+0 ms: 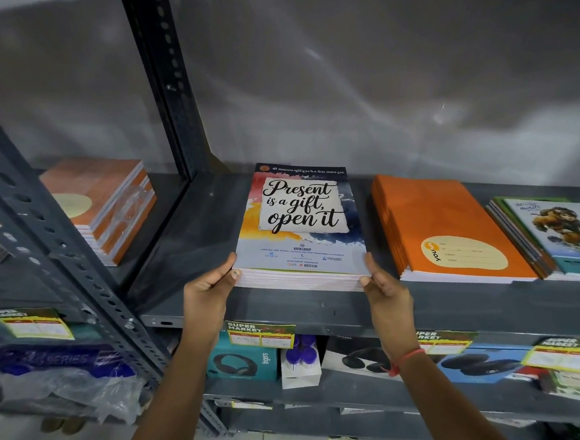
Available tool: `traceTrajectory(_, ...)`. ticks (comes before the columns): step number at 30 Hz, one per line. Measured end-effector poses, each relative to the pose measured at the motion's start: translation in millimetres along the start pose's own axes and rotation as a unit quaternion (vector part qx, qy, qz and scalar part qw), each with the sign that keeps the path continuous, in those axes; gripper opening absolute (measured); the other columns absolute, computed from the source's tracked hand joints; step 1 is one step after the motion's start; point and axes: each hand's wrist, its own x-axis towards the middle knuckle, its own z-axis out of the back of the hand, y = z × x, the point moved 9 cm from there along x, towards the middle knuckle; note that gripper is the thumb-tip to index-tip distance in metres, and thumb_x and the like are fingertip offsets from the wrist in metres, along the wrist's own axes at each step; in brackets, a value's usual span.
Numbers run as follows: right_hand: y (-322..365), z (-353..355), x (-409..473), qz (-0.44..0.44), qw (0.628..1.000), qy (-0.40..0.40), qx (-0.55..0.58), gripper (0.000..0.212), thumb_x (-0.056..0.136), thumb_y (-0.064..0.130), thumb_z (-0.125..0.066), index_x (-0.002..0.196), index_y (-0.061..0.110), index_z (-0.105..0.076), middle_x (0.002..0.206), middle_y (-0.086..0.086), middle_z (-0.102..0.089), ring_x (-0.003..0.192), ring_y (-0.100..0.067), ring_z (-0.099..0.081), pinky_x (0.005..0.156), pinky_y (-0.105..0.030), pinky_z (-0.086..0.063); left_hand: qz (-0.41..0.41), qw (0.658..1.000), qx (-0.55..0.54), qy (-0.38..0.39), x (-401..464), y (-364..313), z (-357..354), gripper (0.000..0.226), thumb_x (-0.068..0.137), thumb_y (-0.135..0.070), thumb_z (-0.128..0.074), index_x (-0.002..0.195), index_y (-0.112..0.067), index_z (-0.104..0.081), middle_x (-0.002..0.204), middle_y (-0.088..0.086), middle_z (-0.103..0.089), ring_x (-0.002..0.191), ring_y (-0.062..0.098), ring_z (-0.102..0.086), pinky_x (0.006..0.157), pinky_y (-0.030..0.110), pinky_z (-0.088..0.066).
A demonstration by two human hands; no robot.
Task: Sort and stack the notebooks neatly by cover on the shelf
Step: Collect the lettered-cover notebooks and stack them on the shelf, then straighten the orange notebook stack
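Note:
A stack of notebooks with the cover "Present is a gift, open it" (pixel 300 219) lies on the grey metal shelf (pixel 187 240) in the middle. My left hand (pixel 209 287) grips its near left corner, thumb on top. My right hand (pixel 382 285) grips the near right corner. To the right lies a stack of orange notebooks (pixel 443 229), slightly fanned. Further right sits a stack with a cartoon animal cover (pixel 557 232). In the left bay stands a stack of orange-brown notebooks (pixel 105 205).
A perforated upright post (pixel 166 84) divides the two bays. Below the shelf are boxed headphones (pixel 242 364), a small white box with purple items (pixel 300 363) and yellow price tags (pixel 260 335). A plastic-wrapped pack (pixel 66 373) lies at lower left.

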Motion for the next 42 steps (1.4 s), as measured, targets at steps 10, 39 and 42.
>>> traceTrajectory(10,2.7,1.2,-0.8,0.001,0.999,-0.002,-0.032,0.040,0.093,0.014,-0.048,0.133,0.018,-0.047,0.134,0.002,-0.051,0.111,-0.005,-0.043,0.108,-0.024,-0.027,0.005,1.000,-0.011,-0.011,-5.4,-2.9,0.8,0.038,0.085,0.003,-0.054,0.123,0.002,-0.052,0.118,0.004,-0.059,0.091,0.003,-0.058,0.082,0.004,-0.047)
traceTrajectory(39,-34.9,214.5,63.9,-0.007,0.989,0.106,0.100,0.049,0.093,0.014,-0.047,0.140,0.017,-0.036,0.134,0.005,-0.048,0.126,-0.009,-0.044,0.103,-0.020,-0.034,0.027,0.990,0.074,0.113,-97.9,-7.3,-275.0,0.053,0.094,-0.028,-0.040,0.144,-0.023,-0.022,0.135,-0.007,-0.039,0.130,0.010,-0.033,0.101,0.020,-0.023)
traceTrajectory(42,-34.4,212.4,62.5,0.001,0.982,0.148,0.120,0.047,0.093,0.003,-0.042,0.137,0.019,-0.036,0.130,0.002,-0.054,0.113,0.003,-0.054,0.084,-0.006,-0.044,0.055,0.990,0.002,0.127,-100.3,-6.5,-268.9,0.051,0.093,-0.022,-0.045,0.142,-0.028,-0.028,0.134,-0.010,-0.045,0.127,0.005,-0.037,0.105,0.021,-0.024)
